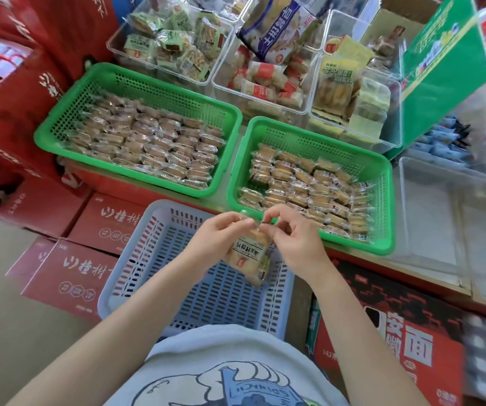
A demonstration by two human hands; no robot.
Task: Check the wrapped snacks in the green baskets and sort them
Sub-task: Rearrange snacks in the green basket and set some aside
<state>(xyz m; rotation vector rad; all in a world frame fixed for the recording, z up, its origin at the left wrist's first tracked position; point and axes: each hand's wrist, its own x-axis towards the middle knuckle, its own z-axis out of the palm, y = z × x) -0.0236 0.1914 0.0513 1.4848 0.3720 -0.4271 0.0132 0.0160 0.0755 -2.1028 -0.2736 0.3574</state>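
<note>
Both hands up over the grey-blue slotted basket [159, 276], which serves as the ref point here. Left hand [221, 234] & right hand [293, 238] each pinch the top edge of one clear-wrapped snack pack [249, 257], thumb + forefinger curled onto the wrapper seam; the pack hangs down between the hands, above the basket's far right part, label w/ dark print facing up. Other fingers of the right hand loosely curled, not on the pack.

Beyond the grey-blue basket, to its far left: green basket [60, 112] filled w/ rows of small wrapped snacks [148, 142], brownish, laid flat & close together. Beyond it to the far right: second green basket [382, 200], also holding wrapped snacks [309, 191], packed less evenly, its far strip bare.

Further back past both green ones: clear plastic bins [215, 83] w/ assorted packaged biscuits. Left of the grey-blue basket & under it: red cartons [83, 276] w/ white lettering. Right of it: another red/black carton [397, 347]. Near edge: person's light grey printed T-shirt [230, 367].
</note>
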